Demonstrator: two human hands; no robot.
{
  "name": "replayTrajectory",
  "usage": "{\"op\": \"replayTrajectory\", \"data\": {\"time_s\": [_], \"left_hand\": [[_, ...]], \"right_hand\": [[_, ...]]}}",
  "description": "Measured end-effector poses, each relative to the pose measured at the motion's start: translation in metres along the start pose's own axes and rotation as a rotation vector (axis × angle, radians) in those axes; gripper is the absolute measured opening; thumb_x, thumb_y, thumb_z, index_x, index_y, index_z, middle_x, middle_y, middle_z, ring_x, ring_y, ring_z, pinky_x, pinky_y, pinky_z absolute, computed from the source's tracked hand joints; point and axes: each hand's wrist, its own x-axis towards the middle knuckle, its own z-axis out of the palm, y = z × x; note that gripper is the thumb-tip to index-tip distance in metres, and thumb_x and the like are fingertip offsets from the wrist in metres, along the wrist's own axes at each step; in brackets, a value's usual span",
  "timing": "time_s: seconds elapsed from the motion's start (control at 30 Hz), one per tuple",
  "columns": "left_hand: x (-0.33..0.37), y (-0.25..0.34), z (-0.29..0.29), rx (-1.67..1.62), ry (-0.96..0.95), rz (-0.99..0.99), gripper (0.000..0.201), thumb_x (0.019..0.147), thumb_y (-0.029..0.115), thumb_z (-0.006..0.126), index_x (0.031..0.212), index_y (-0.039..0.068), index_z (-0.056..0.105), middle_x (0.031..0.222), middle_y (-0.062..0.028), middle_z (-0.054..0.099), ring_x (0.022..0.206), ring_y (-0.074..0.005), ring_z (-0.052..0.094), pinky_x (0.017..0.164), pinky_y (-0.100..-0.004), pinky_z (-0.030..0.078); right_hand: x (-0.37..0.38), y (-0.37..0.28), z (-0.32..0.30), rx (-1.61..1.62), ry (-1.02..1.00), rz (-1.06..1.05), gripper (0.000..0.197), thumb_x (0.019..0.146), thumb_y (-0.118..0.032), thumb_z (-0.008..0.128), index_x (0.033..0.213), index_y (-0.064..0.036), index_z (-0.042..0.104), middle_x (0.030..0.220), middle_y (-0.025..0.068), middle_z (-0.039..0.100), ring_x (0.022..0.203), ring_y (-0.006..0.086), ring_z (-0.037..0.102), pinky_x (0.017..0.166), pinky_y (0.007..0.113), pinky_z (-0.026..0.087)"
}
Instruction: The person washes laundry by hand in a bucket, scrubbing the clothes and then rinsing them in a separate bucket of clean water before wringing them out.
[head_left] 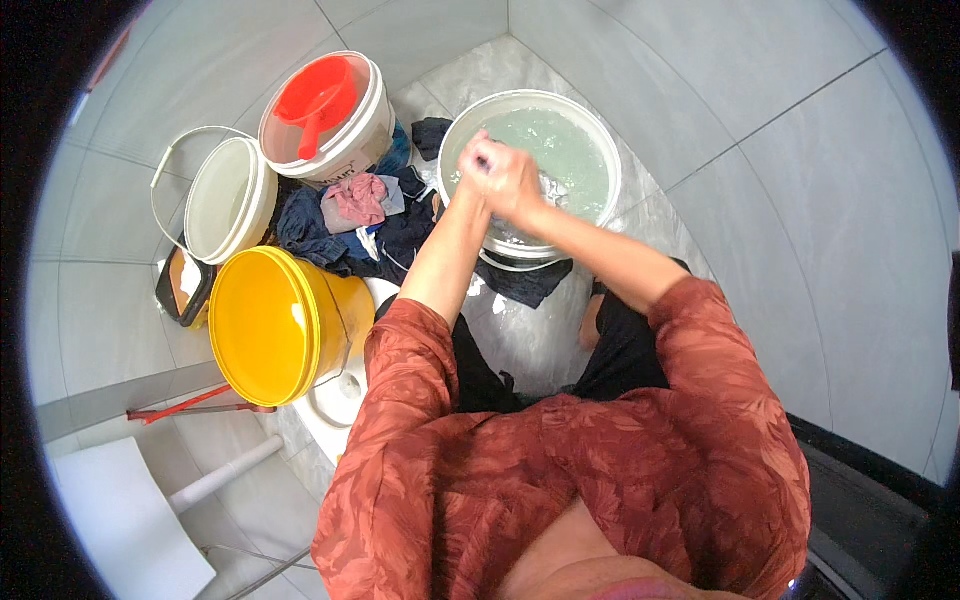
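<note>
Above the left part of a white bucket (pixel 612 180) of cloudy, pale green water (pixel 565 140), my two hands are pressed together. My left hand (pixel 474 153) is closed, its fingers against the other hand. Wrapped over from the right is my right hand (pixel 513 183), also closed. A small dark spot shows between the fingers, but what they hold, if anything, is hidden. Below the hands the water looks stirred, with pale glints near the right wrist. Dark cloth (pixel 525 284) lies on the wet floor at the bucket's near side.
Left of the bucket is a heap of dark clothes (pixel 310 228), topped by a pink cloth (pixel 358 199). Behind it, a red dipper (pixel 318 95) rests in a white bucket (pixel 375 110). Another white bucket (pixel 262 190) and a yellow bucket (pixel 262 325) stand farther left. Grey tiled walls (pixel 770 150) enclose the corner.
</note>
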Motion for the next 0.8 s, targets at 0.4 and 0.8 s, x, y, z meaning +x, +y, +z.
{"op": "replayTrajectory", "data": {"time_s": [0.4,0.8], "left_hand": [[0.02,-0.014,0.04,0.215,0.659,-0.183,0.023,0.083,0.026,0.045,0.079,0.008,0.059,0.074,-0.0076,0.061,0.069,-0.0225,0.058,0.066,-0.037,0.046],[0.018,-0.004,0.03,0.1,0.303,-0.083,0.026,0.086,0.027,0.043,0.098,0.006,0.053,0.094,-0.0101,0.056,0.085,-0.0242,0.054,0.074,-0.0385,0.044]], "right_hand": [[0.031,0.078,0.011,-0.201,0.016,0.068,0.032,0.075,-0.034,0.054,0.064,-0.0042,0.059,0.067,0.0206,0.058,0.069,0.0389,0.057,0.06,0.045,0.045],[0.023,0.021,-0.004,-0.282,0.026,-0.017,0.03,0.077,-0.036,0.052,0.071,-0.0081,0.06,0.077,0.0167,0.061,0.076,0.0326,0.059,0.065,0.041,0.045]]}}
